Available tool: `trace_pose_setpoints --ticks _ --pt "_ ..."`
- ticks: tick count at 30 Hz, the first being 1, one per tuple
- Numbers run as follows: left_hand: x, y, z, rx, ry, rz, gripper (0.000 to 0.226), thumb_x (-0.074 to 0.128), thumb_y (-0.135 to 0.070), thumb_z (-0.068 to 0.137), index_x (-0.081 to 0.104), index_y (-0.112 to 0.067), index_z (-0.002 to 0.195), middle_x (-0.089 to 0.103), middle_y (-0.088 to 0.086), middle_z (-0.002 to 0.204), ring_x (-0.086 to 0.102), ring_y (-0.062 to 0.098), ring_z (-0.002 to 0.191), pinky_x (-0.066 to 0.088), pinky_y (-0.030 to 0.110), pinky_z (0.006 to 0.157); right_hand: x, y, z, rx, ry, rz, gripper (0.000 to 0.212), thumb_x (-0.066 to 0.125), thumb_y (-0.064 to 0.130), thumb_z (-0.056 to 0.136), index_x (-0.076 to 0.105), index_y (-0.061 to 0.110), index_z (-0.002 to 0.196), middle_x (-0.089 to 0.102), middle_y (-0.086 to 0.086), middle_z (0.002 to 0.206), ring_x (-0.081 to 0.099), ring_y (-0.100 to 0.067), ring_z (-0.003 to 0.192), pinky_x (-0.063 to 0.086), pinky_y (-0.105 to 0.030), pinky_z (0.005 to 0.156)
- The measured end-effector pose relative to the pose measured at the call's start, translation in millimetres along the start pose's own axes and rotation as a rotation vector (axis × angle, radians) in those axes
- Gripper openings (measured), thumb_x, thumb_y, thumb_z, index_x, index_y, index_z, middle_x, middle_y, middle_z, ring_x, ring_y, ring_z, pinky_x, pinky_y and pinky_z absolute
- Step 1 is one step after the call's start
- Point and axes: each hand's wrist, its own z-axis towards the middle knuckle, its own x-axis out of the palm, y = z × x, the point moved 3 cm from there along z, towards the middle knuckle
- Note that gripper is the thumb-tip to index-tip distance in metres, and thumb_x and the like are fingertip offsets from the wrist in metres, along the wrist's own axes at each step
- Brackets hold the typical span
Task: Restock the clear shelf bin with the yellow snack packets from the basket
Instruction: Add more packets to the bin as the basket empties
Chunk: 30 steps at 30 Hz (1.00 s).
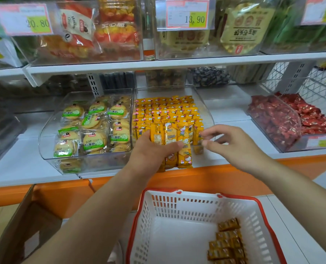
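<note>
My left hand grips a bunch of yellow snack packets, held upright at the front lip of the clear shelf bin. Rows of the same yellow packets fill the bin behind them. To the right of the bunch my right hand hovers with loosely spread fingers, its fingertips close to the rightmost packet and holding nothing. Below, the white basket with a red rim stands on the floor, with several yellow packets left in its right corner.
A clear bin of green-labelled round biscuits sits left of the yellow bin, and a bin of red packets to the right. An upper shelf with price tags overhangs. An orange shelf front and a cardboard box lie below.
</note>
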Motion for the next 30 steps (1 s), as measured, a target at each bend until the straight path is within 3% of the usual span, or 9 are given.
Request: trace_pose_setpoints --ticks 4,7,11,15,18,20,24,28,30 --pt "14.4 1.7 -8.3 0.024 0.103 0.020 0.041 0.089 -0.027 0.075 0.069 -0.029 0.110 0.080 -0.007 0.098 0.078 0.016 0.090 0.063 0.036 0.078 8.7 11.1 -16.1 0.081 0.081 0.352 0.037 0.061 0.030 0.097 0.057 0.041 0.132 0.067 0.013 0.100 0.070 -0.011 0.085 0.054 -0.028 0.070" --pt "23.3 2.1 -14.6 0.038 0.145 0.039 0.037 0.087 -0.025 0.078 0.071 -0.029 0.111 0.080 -0.006 0.099 0.078 0.016 0.090 0.063 0.032 0.076 11.6 16.5 -15.8 0.055 0.089 0.320 0.036 0.064 0.030 0.095 0.059 0.042 0.129 0.059 0.005 0.099 0.065 -0.010 0.081 0.055 -0.030 0.071" --pt "29.7 3.1 -17.4 0.032 0.146 0.088 0.043 0.087 -0.028 0.077 0.069 -0.027 0.116 0.080 -0.005 0.100 0.077 0.016 0.092 0.061 0.038 0.082 6.0 7.9 -19.3 0.079 0.078 0.328 0.035 0.074 0.023 0.088 0.066 0.027 0.122 0.061 -0.004 0.108 0.064 -0.017 0.081 0.054 -0.032 0.069" --pt "23.4 4.1 -13.3 -0.007 0.101 0.049 0.037 0.085 -0.023 0.081 0.065 -0.020 0.113 0.080 0.000 0.090 0.079 0.019 0.082 0.060 0.028 0.060 -7.8 -3.4 -20.4 0.122 -0.025 0.380 0.037 0.080 0.012 0.081 0.067 0.015 0.116 0.066 -0.013 0.111 0.068 -0.018 0.074 0.057 -0.032 0.069" --pt "12.0 1.4 -6.0 -0.039 0.060 0.040 0.039 0.084 -0.024 0.083 0.062 -0.019 0.115 0.080 0.004 0.086 0.079 0.020 0.079 0.060 0.029 0.059 -21.7 -2.1 -15.0 0.049 -0.250 0.285 0.032 0.084 0.008 0.077 0.066 0.018 0.102 0.067 -0.005 0.105 0.072 -0.018 0.070 0.059 -0.032 0.070" --pt "4.0 -0.4 -1.6 -0.053 0.027 0.005 0.037 0.081 -0.023 0.086 0.063 -0.017 0.118 0.080 0.007 0.087 0.079 0.023 0.079 0.060 0.031 0.059 -28.9 2.6 -5.3 -0.024 -0.345 0.253 0.035 0.084 0.006 0.075 0.064 0.024 0.096 0.066 0.004 0.097 0.072 -0.007 0.070 0.054 -0.020 0.067" --pt "-6.2 -0.2 2.2 -0.084 -0.017 -0.049 0.036 0.077 -0.022 0.088 0.063 -0.009 0.119 0.080 0.011 0.086 0.079 0.027 0.078 0.063 0.037 0.064 -24.5 11.1 25.7 -0.156 -0.325 0.023 0.034 0.083 0.011 0.076 0.064 0.033 0.095 0.067 0.007 0.098 0.069 -0.005 0.083 0.049 -0.010 0.070" --pt "-9.2 1.0 3.9 -0.078 -0.041 -0.050 0.035 0.080 -0.022 0.085 0.066 -0.013 0.115 0.079 0.010 0.093 0.078 0.030 0.083 0.063 0.053 0.080 -7.4 11.4 63.0 -0.300 -0.214 -0.548 0.034 0.081 0.026 0.080 0.069 0.022 0.111 0.068 0.000 0.108 0.063 -0.022 0.096 0.049 -0.033 0.081" --pt "-10.8 0.8 4.2 -0.074 -0.044 -0.054 0.034 0.081 -0.023 0.085 0.065 -0.016 0.115 0.079 0.009 0.096 0.078 0.029 0.085 0.063 0.053 0.081 -1.6 7.9 79.7 -0.296 -0.166 -0.663 0.039 0.080 0.032 0.081 0.068 0.022 0.116 0.069 -0.002 0.112 0.060 -0.026 0.104 0.046 -0.037 0.083"
